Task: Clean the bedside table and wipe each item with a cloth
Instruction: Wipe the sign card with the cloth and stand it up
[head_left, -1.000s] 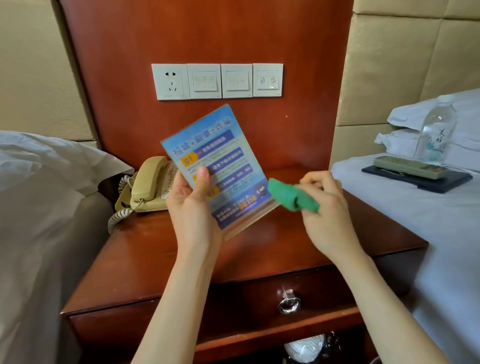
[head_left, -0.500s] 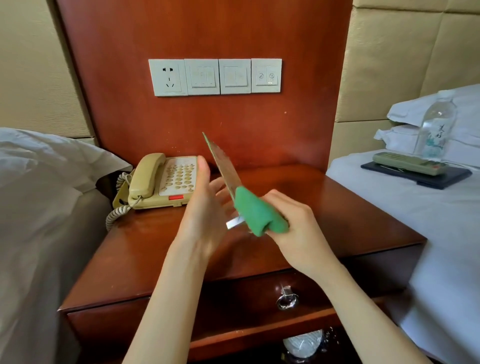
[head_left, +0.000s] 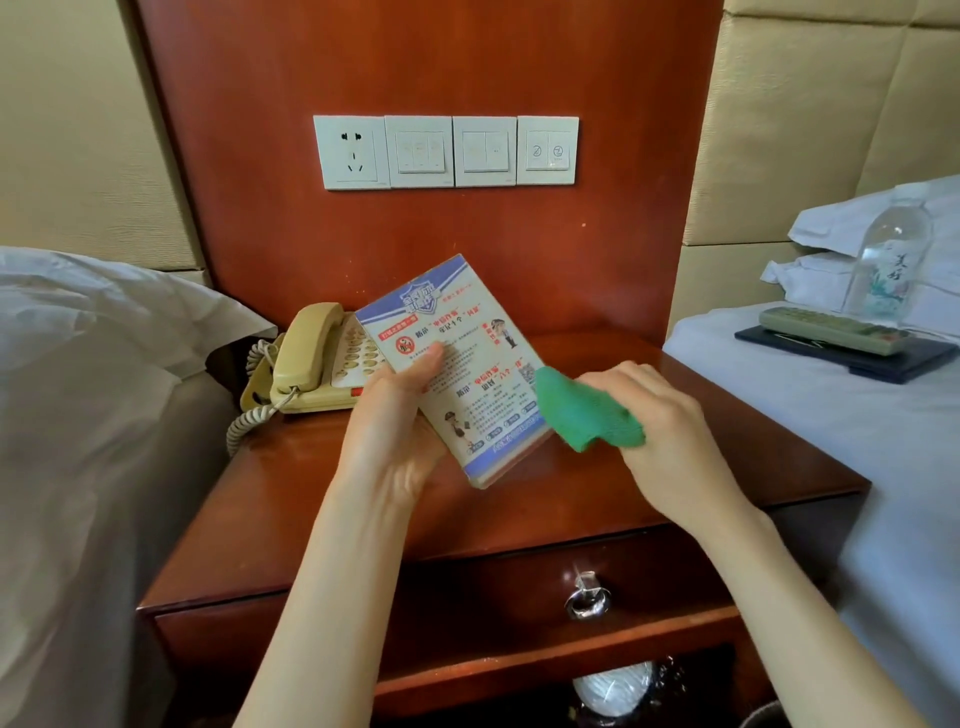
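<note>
Above a polished red-brown bedside table (head_left: 519, 514), your left hand (head_left: 389, 436) grips a printed notice card (head_left: 457, 369), thumb pressed on its face. Your right hand (head_left: 660, 431), fingers curled, bunches a green cloth (head_left: 582, 415) against the card's right edge. A beige telephone (head_left: 317, 358) sits at the back left, below a row of wall switches (head_left: 447, 151); white-sheeted beds (head_left: 831, 426) flank both sides.

Card (head_left: 457, 369) flipped (other face); cloth (head_left: 582, 410) touching.

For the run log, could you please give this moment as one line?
left hand: holds sign card | right hand: green cloth at card's edge
</note>
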